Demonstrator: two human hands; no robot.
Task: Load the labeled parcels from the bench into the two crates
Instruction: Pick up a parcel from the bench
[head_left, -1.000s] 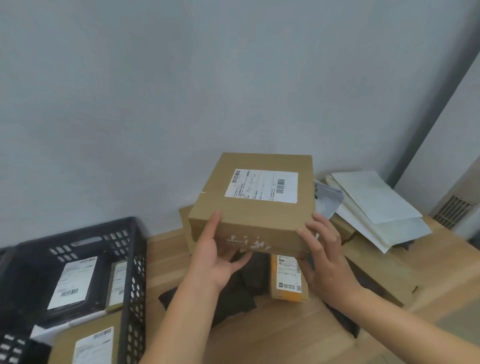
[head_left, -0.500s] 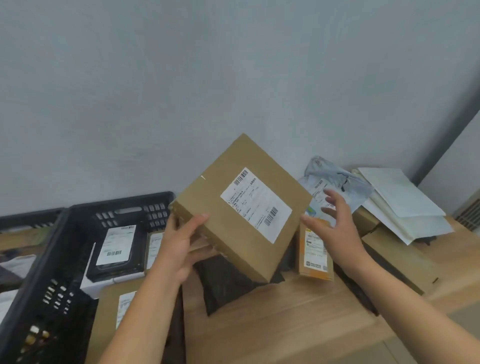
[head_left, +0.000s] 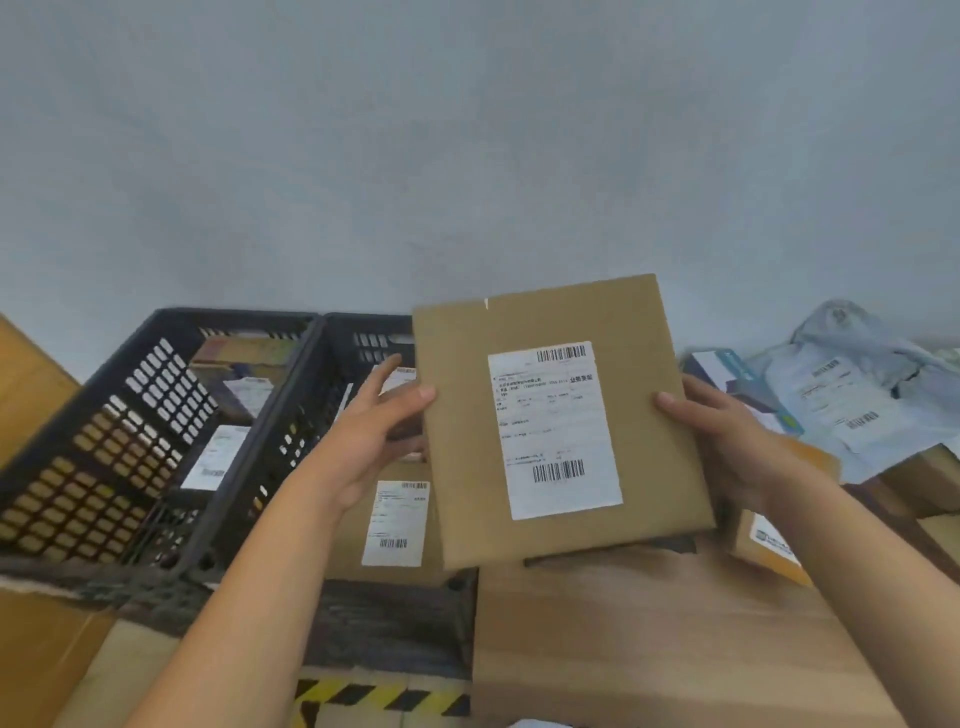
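Observation:
I hold a brown cardboard box (head_left: 556, 322) with a white barcode label facing me, in mid-air above the bench's left end. My left hand (head_left: 382, 436) grips its left edge and my right hand (head_left: 727, 441) grips its right edge. Two black slotted crates stand side by side to the left: the left crate (head_left: 130, 441) and the right crate (head_left: 291, 415), partly hidden behind my left arm and the box. Each holds labeled parcels, among them a brown box (head_left: 395, 519) in the right crate.
More parcels lie at the right of the wooden bench (head_left: 649, 623): a grey poly mailer (head_left: 852, 384), a blue-white box (head_left: 737, 384) and an orange-labeled box (head_left: 769, 540). A yellow-black hazard stripe (head_left: 384, 696) marks the floor below. A plain grey wall rises behind.
The box has swung left from over the bench pile toward the crates and turned so its label faces me. My right hand, off the box half a second ago, grips it again.

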